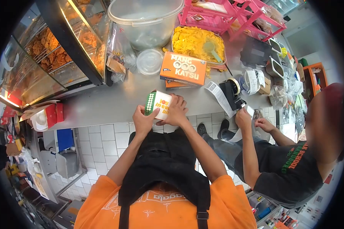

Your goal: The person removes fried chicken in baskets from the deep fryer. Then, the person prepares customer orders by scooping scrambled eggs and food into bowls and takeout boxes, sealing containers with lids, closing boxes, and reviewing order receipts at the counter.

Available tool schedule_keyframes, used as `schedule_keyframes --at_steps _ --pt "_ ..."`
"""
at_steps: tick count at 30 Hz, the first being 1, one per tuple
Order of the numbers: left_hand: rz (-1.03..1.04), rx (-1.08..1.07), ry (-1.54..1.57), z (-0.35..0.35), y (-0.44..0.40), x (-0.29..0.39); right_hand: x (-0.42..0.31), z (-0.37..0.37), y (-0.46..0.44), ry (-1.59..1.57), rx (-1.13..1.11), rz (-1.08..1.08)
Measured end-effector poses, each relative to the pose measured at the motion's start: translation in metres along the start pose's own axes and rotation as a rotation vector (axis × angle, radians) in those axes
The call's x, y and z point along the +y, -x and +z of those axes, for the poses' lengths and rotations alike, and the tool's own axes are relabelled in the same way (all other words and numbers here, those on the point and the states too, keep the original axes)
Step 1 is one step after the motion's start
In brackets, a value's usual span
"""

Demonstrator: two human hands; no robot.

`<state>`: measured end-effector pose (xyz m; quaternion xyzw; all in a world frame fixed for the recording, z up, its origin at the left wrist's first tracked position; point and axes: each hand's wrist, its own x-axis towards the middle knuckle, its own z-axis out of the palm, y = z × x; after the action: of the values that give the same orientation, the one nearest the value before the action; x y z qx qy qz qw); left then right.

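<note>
A small white box with a green checkered side and red and yellow lettering is held over the counter's near edge. My left hand grips its left side, thumb on the front. From the right, my right hand is closed around the box, fingers over its side and lower corner. Whether the box holds anything is hidden. Just beyond it on the counter, two orange cartons are stacked, the upper one lettered MANG KATSU.
Behind the cartons is a tray of yellow chips with a scoop. A large clear tub, a round lidded container and a fried-chicken display case stand leftward. At right, a co-worker handles paper beside a tape dispenser.
</note>
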<state>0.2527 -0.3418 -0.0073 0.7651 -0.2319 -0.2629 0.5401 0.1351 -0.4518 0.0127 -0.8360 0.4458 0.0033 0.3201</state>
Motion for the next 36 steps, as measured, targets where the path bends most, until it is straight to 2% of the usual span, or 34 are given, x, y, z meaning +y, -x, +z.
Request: schedule_keyframes --at_steps 1,3,4,6,10,12,13,15,16,18,19,20,21,22,24,25,27,28,30,31,33,34,36 --pt "0.001 0.004 0.003 0.004 -0.001 -0.008 0.000 0.001 0.000 -0.001 0.028 0.011" --pt "-0.318 -0.027 0.523 0.009 -0.004 -0.023 -0.004 -0.002 -0.004 0.016 0.008 0.008" --pt "-0.314 -0.025 0.521 0.009 -0.003 -0.021 -0.006 -0.004 -0.005 0.027 -0.011 0.012" --pt "-0.368 0.002 0.722 0.008 0.002 -0.016 -0.007 -0.002 -0.002 0.019 -0.003 0.003" --pt "-0.334 0.023 0.558 0.010 0.001 -0.009 -0.009 -0.007 0.002 0.015 0.037 0.002" --pt "0.174 -0.270 -0.661 0.001 -0.011 0.011 -0.004 -0.006 0.004 0.039 0.052 -0.053" --pt "0.177 -0.267 -0.659 0.000 -0.016 0.013 -0.001 -0.006 0.003 0.068 0.070 -0.115" --pt "0.388 -0.306 -0.859 -0.001 -0.026 0.017 0.007 -0.006 -0.003 0.081 0.073 -0.193" --pt "0.398 -0.312 -0.856 0.002 -0.029 0.009 0.015 -0.005 -0.003 0.092 0.071 -0.258" --pt "0.527 -0.183 -0.639 0.016 -0.041 -0.014 0.028 0.005 -0.009 0.077 0.145 -0.292" --pt "0.548 -0.206 -0.620 0.018 -0.041 -0.005 0.032 0.008 -0.010 0.062 0.204 -0.331" --pt "0.717 -0.298 -0.613 0.015 -0.036 0.012 0.030 0.003 -0.008 0.046 0.190 -0.339" --pt "0.887 -0.387 -0.599 0.014 -0.032 0.028 0.035 0.007 -0.010 -0.014 0.277 -0.409" --pt "0.902 -0.408 -0.566 0.014 -0.027 0.037 0.041 -0.007 -0.001 0.010 0.290 -0.379" --pt "0.764 -0.479 -0.537 0.012 -0.022 0.046 0.031 -0.044 0.018 0.034 0.239 -0.358" --pt "0.769 -0.434 -0.550 0.014 -0.024 0.040 0.044 -0.061 0.030 -0.156 0.455 -0.360" --pt "0.738 -0.416 -0.519 0.018 -0.024 0.033 0.099 -0.105 0.056 -0.515 0.611 0.131" --pt "0.692 -0.397 -0.498 0.021 -0.022 0.029 0.121 -0.119 0.061 -0.340 0.965 0.236" --pt "0.668 -0.387 -0.468 0.030 -0.019 0.024 0.159 -0.139 0.060 -0.248 0.998 0.112" --pt "0.634 -0.387 -0.456 0.033 -0.017 0.024 0.153 -0.143 0.055 -0.248 0.996 0.116" --pt "0.594 -0.404 -0.456 0.035 -0.010 0.022 0.119 -0.144 0.050 -0.304 0.863 -0.032" --pt "0.581 -0.389 -0.461 0.036 -0.009 0.022 0.106 -0.138 0.049 -0.309 0.872 -0.025" --pt "0.576 -0.378 -0.464 0.040 -0.011 0.024 0.087 -0.126 0.053 -0.406 0.732 -0.037"
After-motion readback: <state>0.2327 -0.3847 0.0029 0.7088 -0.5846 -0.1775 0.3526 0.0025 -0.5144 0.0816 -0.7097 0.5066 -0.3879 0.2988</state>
